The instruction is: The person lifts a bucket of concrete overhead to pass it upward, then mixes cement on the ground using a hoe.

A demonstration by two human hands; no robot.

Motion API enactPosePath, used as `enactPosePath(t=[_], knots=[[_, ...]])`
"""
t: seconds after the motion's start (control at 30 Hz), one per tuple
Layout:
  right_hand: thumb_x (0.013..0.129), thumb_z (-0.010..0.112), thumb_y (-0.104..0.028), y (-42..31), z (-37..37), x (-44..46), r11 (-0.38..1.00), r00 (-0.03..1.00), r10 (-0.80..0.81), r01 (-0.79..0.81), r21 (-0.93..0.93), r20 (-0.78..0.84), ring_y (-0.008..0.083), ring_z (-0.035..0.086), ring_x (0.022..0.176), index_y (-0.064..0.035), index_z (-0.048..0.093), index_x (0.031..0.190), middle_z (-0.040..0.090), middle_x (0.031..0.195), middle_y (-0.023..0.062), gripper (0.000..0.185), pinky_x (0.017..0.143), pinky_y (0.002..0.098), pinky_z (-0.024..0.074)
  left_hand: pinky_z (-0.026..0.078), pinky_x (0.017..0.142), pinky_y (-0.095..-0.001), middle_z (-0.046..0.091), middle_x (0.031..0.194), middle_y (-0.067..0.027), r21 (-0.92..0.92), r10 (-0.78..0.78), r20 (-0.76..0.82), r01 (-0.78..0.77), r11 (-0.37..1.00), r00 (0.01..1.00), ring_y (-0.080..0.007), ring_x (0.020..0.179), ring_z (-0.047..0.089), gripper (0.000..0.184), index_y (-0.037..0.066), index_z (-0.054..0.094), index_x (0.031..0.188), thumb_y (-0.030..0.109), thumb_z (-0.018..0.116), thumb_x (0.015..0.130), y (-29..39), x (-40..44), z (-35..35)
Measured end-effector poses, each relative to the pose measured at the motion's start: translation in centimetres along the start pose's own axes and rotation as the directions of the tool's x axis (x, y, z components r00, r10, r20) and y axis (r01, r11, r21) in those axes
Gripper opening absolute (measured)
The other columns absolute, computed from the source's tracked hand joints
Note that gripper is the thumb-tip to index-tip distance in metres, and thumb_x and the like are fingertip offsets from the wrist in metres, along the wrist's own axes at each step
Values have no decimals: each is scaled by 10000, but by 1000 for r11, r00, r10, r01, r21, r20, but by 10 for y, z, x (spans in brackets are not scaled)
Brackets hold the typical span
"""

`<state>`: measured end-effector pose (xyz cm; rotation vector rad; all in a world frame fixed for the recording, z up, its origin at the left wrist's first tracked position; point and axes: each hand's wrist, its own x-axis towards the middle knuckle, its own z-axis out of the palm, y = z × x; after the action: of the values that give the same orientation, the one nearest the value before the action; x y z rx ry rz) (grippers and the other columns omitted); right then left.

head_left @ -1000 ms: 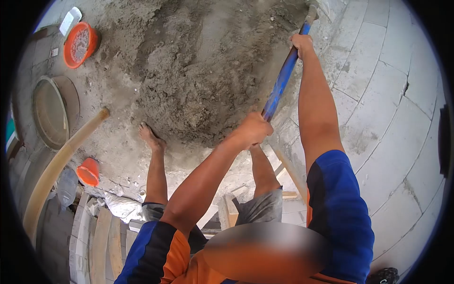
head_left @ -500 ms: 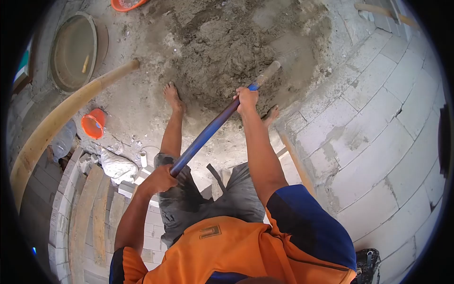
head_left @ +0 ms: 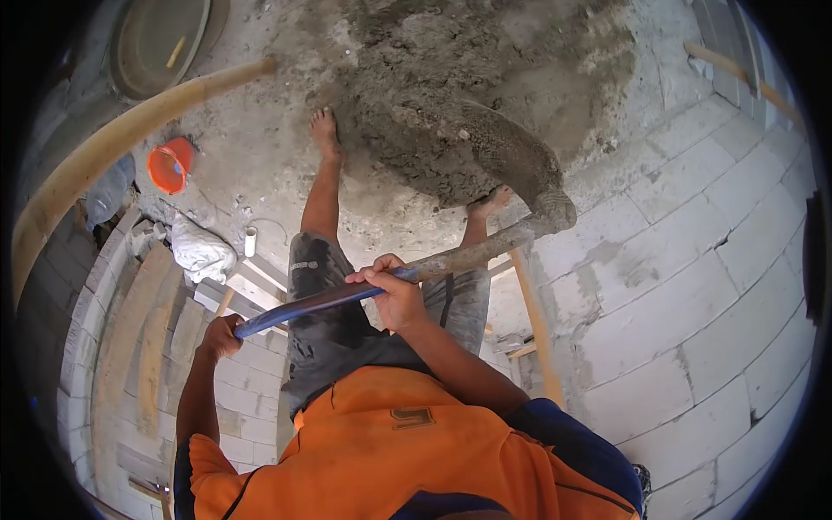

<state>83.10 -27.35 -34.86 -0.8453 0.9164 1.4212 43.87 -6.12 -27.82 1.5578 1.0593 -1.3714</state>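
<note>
A hoe with a blue handle (head_left: pixel 303 307) slants across in front of my thighs, its far end coated in grey mortar. Its mortar-covered blade (head_left: pixel 518 158) is raised over the near right side of a wet mortar heap (head_left: pixel 407 95). My left hand (head_left: pixel 224 336) is closed around the handle's butt end, out to the left. Farther up the shaft, my right hand (head_left: pixel 394 293) grips near where the blue gives way to mortar. My bare feet stand at the heap's near edge, the right one close beneath the blade.
A curved wooden pole (head_left: pixel 130 143) arches over the left side. Beyond it are a round tub (head_left: pixel 121 52) and an orange bucket (head_left: pixel 170 165). A white sack (head_left: pixel 201 247) and wooden planks (head_left: pixel 126 347) lie at lower left. A block wall (head_left: pixel 676 295) rises on the right.
The hoe has swung back towards my body, bringing its blade up out of the heap. My right hand came down and nearer my waist; my left hand moved outward to the left.
</note>
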Motion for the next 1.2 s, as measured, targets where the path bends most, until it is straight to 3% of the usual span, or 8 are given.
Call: enactPosePath(t=[0.13, 0.2, 0.33, 0.53, 0.7, 0.87, 1.03, 1.2], knots=[[843, 618, -4, -43, -24, 102, 993, 990, 53, -39, 107, -132, 362, 660, 813, -40, 525, 917, 598, 792, 139, 125, 827, 549, 554, 563, 743, -462, 722, 824, -191, 59, -72, -196, 85, 995, 978, -370, 797, 709, 279, 110, 696, 1035, 145, 699, 758, 71, 6, -22], [833, 671, 0, -87, -47, 202, 987, 893, -54, 114, 110, -448, 283, 562, 610, -17, 525, 884, 546, 744, 108, 155, 646, 506, 556, 548, 767, -503, 715, 846, -212, 97, 15, -258, 11, 995, 966, -416, 810, 692, 263, 94, 689, 1044, 150, 643, 792, 142, 55, -25], [853, 659, 28, -136, -52, 247, 960, 755, -276, 184, -211, -594, 235, 546, 559, 33, 492, 924, 546, 736, 107, 181, 528, 418, 515, 553, 813, -499, 720, 916, -216, 19, 12, -286, -7, 1000, 958, -422, 869, 693, 341, 115, 705, 1092, 161, 680, 755, 186, 108, -4], [860, 641, -1, -229, -52, 144, 782, 633, -623, 520, -343, -460, 220, 547, 515, 21, 524, 812, 540, 704, 99, 129, 487, 388, 486, 554, 773, -500, 712, 814, -193, 35, 242, -316, -244, 969, 917, -397, 795, 701, 303, 120, 701, 1066, 157, 664, 767, 245, 167, 25], [849, 646, 0, -327, -58, 184, 699, 531, -715, 536, -473, -455, 218, 557, 520, 54, 546, 848, 553, 702, 107, 114, 510, 381, 486, 546, 767, -505, 715, 850, -216, -63, 262, -309, -294, 954, 914, -408, 811, 698, 331, 101, 697, 1107, 137, 638, 784, 324, 190, -3], [856, 591, -2, -193, -52, 251, 854, 704, -489, 265, -448, -516, 230, 589, 510, 110, 431, 1121, 581, 779, 177, 330, 459, 388, 490, 541, 767, -470, 702, 829, -250, -148, -23, -288, -21, 989, 957, -419, 823, 702, 261, -4, 704, 982, 92, 657, 744, 266, 123, 22], [846, 654, -39, -65, -45, 171, 912, 807, -386, 262, -316, -447, 186, 578, 497, 23, 388, 1136, 562, 782, 113, 398, 445, 346, 489, 542, 678, -457, 686, 764, -227, 55, 63, -334, -47, 997, 940, -420, 721, 685, 292, 31, 679, 1008, 45, 607, 726, 123, 68, 64], [858, 663, -26, -97, -82, 93, 917, 768, -389, 377, -132, -509, 186, 585, 485, 1, 395, 1110, 557, 725, 94, 369, 446, 344, 480, 542, 659, -484, 684, 760, -226, 181, 154, -367, -92, 979, 917, -433, 721, 681, 278, 61, 672, 994, 56, 635, 719, 157, 70, 66]])
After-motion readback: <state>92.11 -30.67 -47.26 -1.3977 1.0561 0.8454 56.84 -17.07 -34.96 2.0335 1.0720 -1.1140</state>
